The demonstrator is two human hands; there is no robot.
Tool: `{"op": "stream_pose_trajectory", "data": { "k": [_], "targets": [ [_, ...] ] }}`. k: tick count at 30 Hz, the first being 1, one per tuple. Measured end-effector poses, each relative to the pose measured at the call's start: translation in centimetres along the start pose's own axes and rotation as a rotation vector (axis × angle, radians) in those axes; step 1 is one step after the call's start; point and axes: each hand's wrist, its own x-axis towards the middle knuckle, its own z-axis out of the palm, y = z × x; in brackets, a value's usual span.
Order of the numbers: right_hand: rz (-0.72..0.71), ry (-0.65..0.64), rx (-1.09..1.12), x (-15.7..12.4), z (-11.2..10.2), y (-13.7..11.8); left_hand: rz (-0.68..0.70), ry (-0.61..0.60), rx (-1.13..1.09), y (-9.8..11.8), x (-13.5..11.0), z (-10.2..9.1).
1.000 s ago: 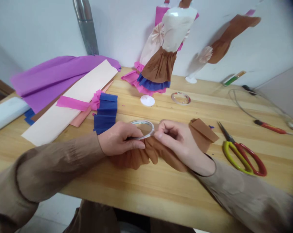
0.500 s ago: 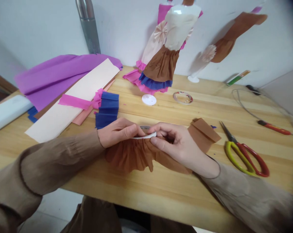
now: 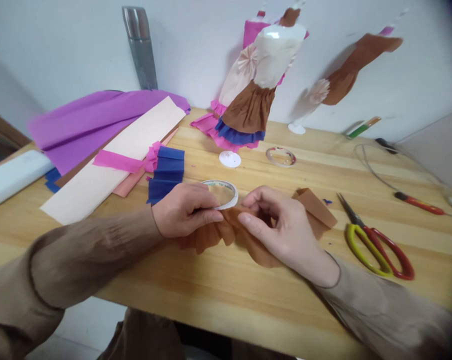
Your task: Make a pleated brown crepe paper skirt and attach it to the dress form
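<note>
My left hand (image 3: pixel 183 210) is closed on a white tape roll (image 3: pixel 232 195) with print on its inner side, thumb in front. Gathered brown crepe paper (image 3: pixel 207 240) hangs in pleats below the roll, its top edge against the rim under my left thumb. My right hand (image 3: pixel 286 222) pinches the same paper just right of the roll, between thumb and fingers. The strip runs on under my right hand towards a folded brown piece (image 3: pixel 316 212) on the table. My right palm hides part of the strip.
Scissors (image 3: pixel 372 235) lie at the right, near a red-handled tool (image 3: pixel 419 202) with a cord. Dressed dress forms (image 3: pixel 248 107) stand at the back beside a clear tape roll (image 3: pixel 281 156). Blue pleated paper (image 3: pixel 166 172), cream paper (image 3: pixel 136 145) and purple paper (image 3: pixel 98 117) lie left.
The tape roll has tilted so its ring opening now shows above my left hand. My left thumb has moved right along the gathered edge, and less of the pleated paper shows.
</note>
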Motion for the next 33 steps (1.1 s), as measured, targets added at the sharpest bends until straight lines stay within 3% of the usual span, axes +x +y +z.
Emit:
{"op": "stream_pose_trajectory", "data": {
  "k": [3, 7, 15, 22, 33],
  "targets": [
    [0.061, -0.109, 0.128, 0.3, 0.3, 0.3, 0.027, -0.012, 0.094, 0.0, 0.0, 0.1],
    [0.042, -0.099, 0.163, 0.0, 0.7, 0.3, 0.035, -0.012, 0.157, 0.0, 0.0, 0.2],
    [-0.157, -0.135, 0.068, -1.1, 0.7, -0.2, 0.033, -0.039, 0.174, 0.0, -0.1, 0.5],
    [-0.004, -0.132, 0.178, -1.2, 0.9, 0.0, 0.01, -0.053, 0.179, -0.1, -0.2, 0.5],
    [-0.009, -0.132, 0.2, -1.0, 0.8, 0.0, 0.007, -0.058, 0.154, -0.1, -0.3, 0.7]
  ]
}}
